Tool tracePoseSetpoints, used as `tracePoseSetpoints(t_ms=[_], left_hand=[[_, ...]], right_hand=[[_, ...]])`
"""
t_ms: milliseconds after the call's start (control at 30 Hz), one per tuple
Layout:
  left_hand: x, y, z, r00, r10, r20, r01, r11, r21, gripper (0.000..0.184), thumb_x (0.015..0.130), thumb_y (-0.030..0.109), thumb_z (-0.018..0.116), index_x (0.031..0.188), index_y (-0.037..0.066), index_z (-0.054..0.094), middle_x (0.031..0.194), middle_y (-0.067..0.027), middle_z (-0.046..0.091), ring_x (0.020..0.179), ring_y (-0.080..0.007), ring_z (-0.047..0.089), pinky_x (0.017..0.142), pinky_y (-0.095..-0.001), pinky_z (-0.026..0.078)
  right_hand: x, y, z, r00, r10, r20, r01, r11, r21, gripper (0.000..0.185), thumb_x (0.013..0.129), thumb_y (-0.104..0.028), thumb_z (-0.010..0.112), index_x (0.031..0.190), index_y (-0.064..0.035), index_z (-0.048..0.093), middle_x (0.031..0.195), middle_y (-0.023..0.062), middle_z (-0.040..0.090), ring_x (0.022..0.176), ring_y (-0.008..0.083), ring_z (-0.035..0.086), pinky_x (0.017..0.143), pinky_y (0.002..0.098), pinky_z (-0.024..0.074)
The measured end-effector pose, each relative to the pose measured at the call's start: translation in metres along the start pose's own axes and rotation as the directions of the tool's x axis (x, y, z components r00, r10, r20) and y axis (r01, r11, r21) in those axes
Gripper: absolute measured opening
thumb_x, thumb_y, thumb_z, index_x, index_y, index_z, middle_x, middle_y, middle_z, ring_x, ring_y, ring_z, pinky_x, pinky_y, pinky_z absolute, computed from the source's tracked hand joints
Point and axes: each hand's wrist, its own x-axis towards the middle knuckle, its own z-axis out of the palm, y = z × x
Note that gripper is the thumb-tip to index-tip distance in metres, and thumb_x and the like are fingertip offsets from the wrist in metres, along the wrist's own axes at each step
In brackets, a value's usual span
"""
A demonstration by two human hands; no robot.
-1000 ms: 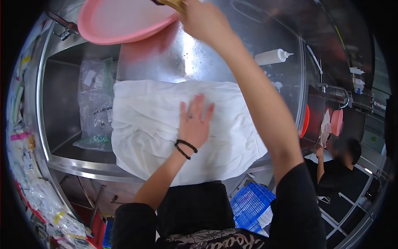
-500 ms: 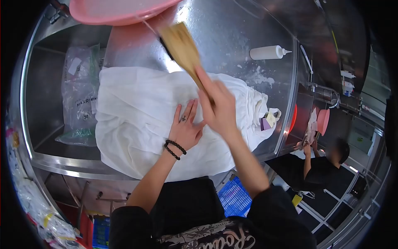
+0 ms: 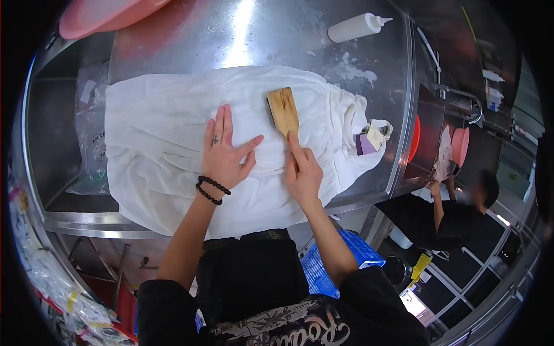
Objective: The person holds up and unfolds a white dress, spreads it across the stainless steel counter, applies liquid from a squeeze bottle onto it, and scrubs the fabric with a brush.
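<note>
A white garment lies spread over the metal work surface, bunched at its right end, where purple and cream tags show. My left hand rests on the cloth, fingers stretched out and thumb spread to the right. In my right hand is the handle of a wooden scrubbing brush. The brush head sits over the middle of the garment, wooden back upward; dark bristles peek out along its left edge. Whether the bristles press into the cloth, I cannot tell.
Behind the garment lies a white squeeze bottle, with foam near it. A pink basin is at the back left. Clear plastic bags lie in the left sink. Another person works at the right, beside a faucet.
The brush has come down from near the pink basin onto the garment. My left hand stays flat on the cloth. The whole view has shifted somewhat.
</note>
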Motion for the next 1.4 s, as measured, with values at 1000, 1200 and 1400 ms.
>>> tracePoseSetpoints(t_ms=[1000, 1200, 1400], left_hand=[[0.005, -0.006, 0.003, 1.000, 0.013, -0.017, -0.011, 0.997, 0.078, 0.040, 0.084, 0.027, 0.073, 0.122, 0.031, 0.082, 0.172, -0.0286, 0.026, 0.160, -0.0420, 0.027, 0.127, -0.0522, 0.025], [0.011, -0.005, 0.003, 0.999, 0.028, -0.033, -0.025, 0.996, 0.083, 0.036, 0.083, 0.027, 0.073, 0.118, 0.030, 0.083, 0.171, -0.0292, 0.027, 0.159, -0.0421, 0.027, 0.126, -0.0517, 0.026], [0.002, -0.003, 0.002, 1.000, -0.023, 0.017, 0.022, 0.999, 0.037, 0.039, 0.085, 0.027, 0.072, 0.122, 0.030, 0.082, 0.173, -0.0271, 0.025, 0.160, -0.0411, 0.025, 0.127, -0.0517, 0.024]], right_hand=[[0.008, 0.003, 0.025, 0.974, 0.004, 0.225, 0.021, 0.994, -0.108, 0.056, 0.092, -0.004, 0.069, 0.144, -0.0236, 0.068, 0.081, 0.0017, 0.053, 0.057, 0.0180, 0.048, 0.050, 0.0308, 0.0405], [0.004, 0.010, 0.017, 0.995, -0.042, 0.088, 0.050, 0.995, -0.082, 0.059, 0.094, -0.006, 0.067, 0.149, -0.0269, 0.064, 0.082, 0.0023, 0.055, 0.059, 0.0200, 0.052, 0.053, 0.0330, 0.0436], [0.009, 0.034, 0.004, 0.976, 0.042, -0.215, -0.030, 0.998, 0.058, 0.058, 0.096, -0.005, 0.065, 0.151, -0.0204, 0.062, 0.085, 0.0039, 0.057, 0.063, 0.0227, 0.054, 0.055, 0.0347, 0.0445]])
